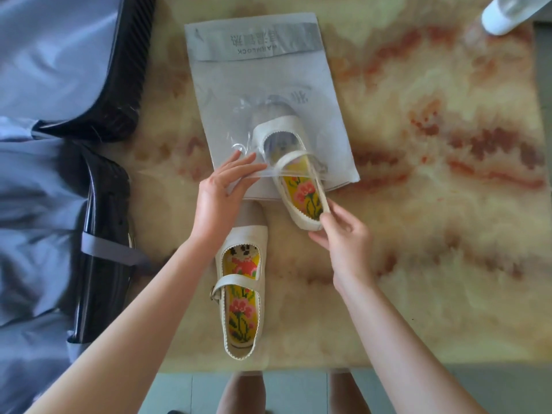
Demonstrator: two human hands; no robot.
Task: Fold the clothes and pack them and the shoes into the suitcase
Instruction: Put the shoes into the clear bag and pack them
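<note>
Centre of frame: cream strap shoe (301, 186), scalloped rim, yellow insole stitched with pink flowers, toe end inside a frosted zip bag (268, 85) lying flat on the marbled bench (418, 174). Heel gripped by right hand (343, 237), fingers curled round it. Bag mouth pinched and lifted by left hand (218, 192). Just below: second shoe (242, 294), same pattern, toe tip hidden under that hand. Left edge: open suitcase (101, 204), black shell, blue-grey lining, cut off by the frame. Toe of bagged shoe blurred through plastic. Upper right: white object (504, 13), cropped, unidentifiable.
</note>
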